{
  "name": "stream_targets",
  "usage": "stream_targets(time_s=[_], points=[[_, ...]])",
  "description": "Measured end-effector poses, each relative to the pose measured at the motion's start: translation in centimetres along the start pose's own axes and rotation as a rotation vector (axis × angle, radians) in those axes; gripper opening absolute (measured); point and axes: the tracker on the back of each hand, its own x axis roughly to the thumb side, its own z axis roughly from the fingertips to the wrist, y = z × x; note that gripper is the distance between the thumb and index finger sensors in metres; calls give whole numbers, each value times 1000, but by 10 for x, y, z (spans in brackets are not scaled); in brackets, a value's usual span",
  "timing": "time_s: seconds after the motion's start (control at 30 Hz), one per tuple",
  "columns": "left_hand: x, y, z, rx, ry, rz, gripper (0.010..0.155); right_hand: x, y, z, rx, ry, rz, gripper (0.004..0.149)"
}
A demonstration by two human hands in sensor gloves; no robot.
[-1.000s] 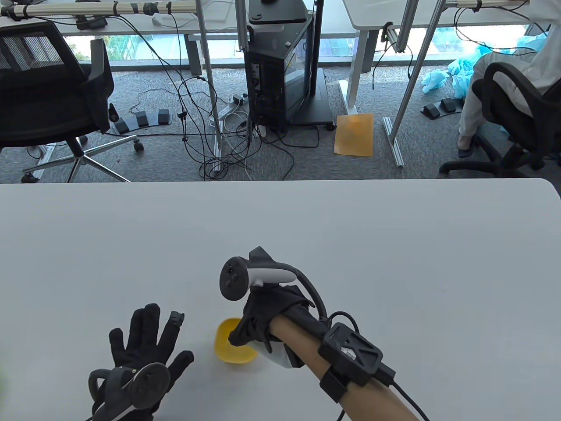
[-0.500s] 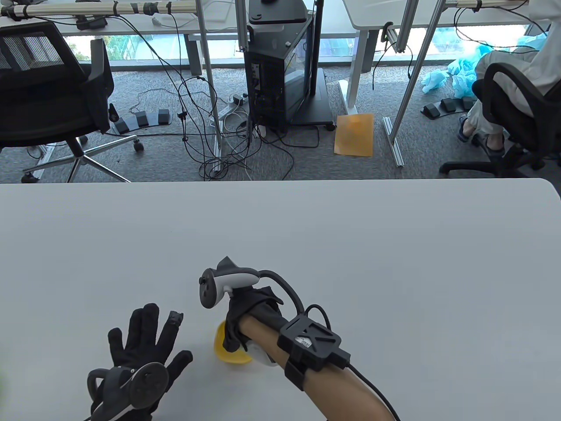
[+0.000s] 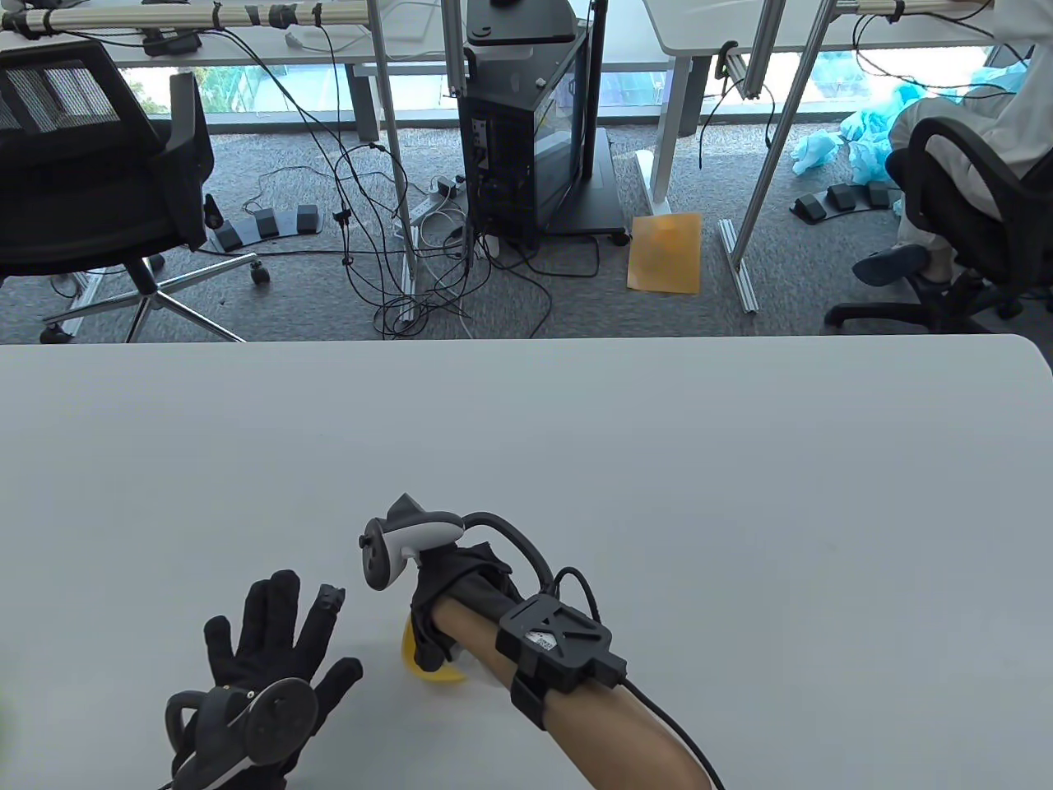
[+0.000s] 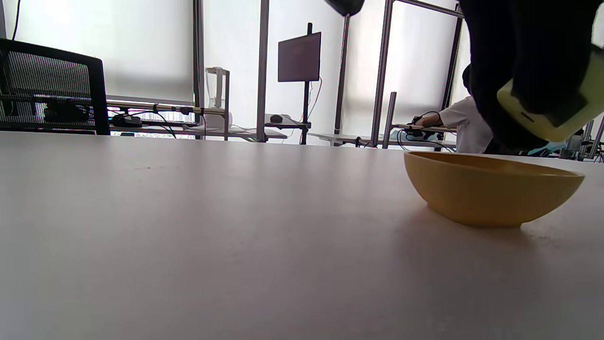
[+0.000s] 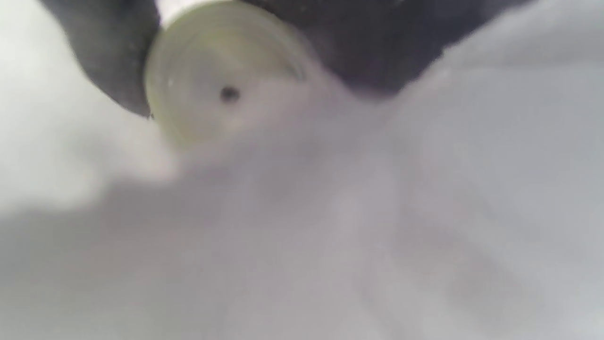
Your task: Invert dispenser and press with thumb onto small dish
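A small yellow dish (image 3: 428,665) sits on the white table (image 3: 658,494) near the front, mostly covered by my right hand (image 3: 436,605). It shows from the side in the left wrist view (image 4: 490,189). My right hand grips a pale yellow-green dispenser (image 4: 549,113) just above the dish, tilted down toward it. In the right wrist view the dispenser's round end with a small dark hole (image 5: 230,94) faces the camera between my fingers (image 5: 113,61). My left hand (image 3: 271,650) rests flat on the table left of the dish, fingers spread, holding nothing.
Beyond the table's far edge are an office chair (image 3: 90,164), floor cables (image 3: 411,271), a black cabinet on wheels (image 3: 535,123) and a seated person (image 3: 971,164) at the right.
My right hand has moved left and rolled over above the dish, covering more of it. My left hand has not moved.
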Motion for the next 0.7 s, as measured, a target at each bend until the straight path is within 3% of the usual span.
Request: stream_targets(time_s=[0.4,0.7], points=[[0,-1,0,-5,2,2,78,7,-2,8,-119,-21,71,75],[1,-1,-1,-9,0,0,78,14,3,12,-133,1,158,71]])
